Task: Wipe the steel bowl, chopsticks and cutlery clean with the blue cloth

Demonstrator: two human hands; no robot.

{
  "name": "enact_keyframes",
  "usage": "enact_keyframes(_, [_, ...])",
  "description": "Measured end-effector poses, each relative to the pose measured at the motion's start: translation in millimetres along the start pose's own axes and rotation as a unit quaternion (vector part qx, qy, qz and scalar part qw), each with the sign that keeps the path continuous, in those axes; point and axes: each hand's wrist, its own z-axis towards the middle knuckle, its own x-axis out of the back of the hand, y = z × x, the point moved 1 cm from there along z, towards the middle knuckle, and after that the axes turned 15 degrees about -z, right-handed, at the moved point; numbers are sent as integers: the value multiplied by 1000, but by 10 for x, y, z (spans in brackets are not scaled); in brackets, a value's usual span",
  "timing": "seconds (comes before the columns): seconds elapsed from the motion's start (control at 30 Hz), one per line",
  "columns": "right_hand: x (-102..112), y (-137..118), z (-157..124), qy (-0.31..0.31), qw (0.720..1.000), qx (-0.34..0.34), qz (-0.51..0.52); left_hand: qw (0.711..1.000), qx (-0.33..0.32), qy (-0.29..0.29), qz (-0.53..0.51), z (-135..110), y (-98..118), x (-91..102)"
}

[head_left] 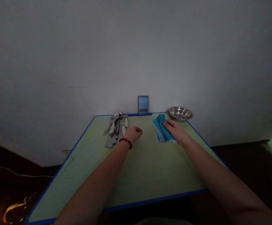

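The metal bowl (180,113) sits at the far right corner of the tabletop (150,175), its rim reaching past the side edge. A thin brown item (169,115), too small to identify, lies against the bowl's left side. Left of the bowl, at the back edge, a small screen (143,105) stands upright by the wall (136,53); its display is blurred out. Well left of the bowl lies a pile of cutlery (117,128): knives, forks and spoons, some with pale handles, heaped and overlapping. The left hand and forearm cover part of the pile's near right side.

The blue cloth (163,129) is just left of the bowl and nearer the person, folded, with a white tag. The right hand (176,132) pinches it between thumb and fingers. The left hand (134,134), farther left of the bowl beside the cutlery, has its fingers curled inward; whether it grips anything cannot be told. A red bracelet (126,143) circles that wrist.

The tabletop is pale green with blue edging and dark marks far left of the bowl. Behind the bowl, the wall is plain grey. Well left of the bowl, beyond the tabletop, a white cable (18,174) runs across a dark area.
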Motion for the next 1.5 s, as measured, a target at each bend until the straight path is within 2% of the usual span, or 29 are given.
enact_keyframes(0.23, [-18,160,27,11,1000,-9,28,999,12,27,-28,-16,-162,120])
enact_keyframes(0.47, [73,304,-13,16,999,-28,39,996,18,74,-39,-97,-307,313])
enact_keyframes(0.6, [105,278,-47,48,998,-30,34,992,22,128,8,-149,-343,464])
enact_keyframes(0.83, [110,206,-93,50,997,-38,43,965,20,212,151,-114,-416,598])
enact_keyframes(1.1, [101,227,-80,42,998,-28,44,946,21,226,233,-31,-500,590])
enact_keyframes(1.3, [98,214,-79,32,997,-47,59,930,57,251,261,-11,-625,617])
enact_keyframes(1.5, [87,212,-96,27,997,-46,59,938,78,221,257,53,-774,682])
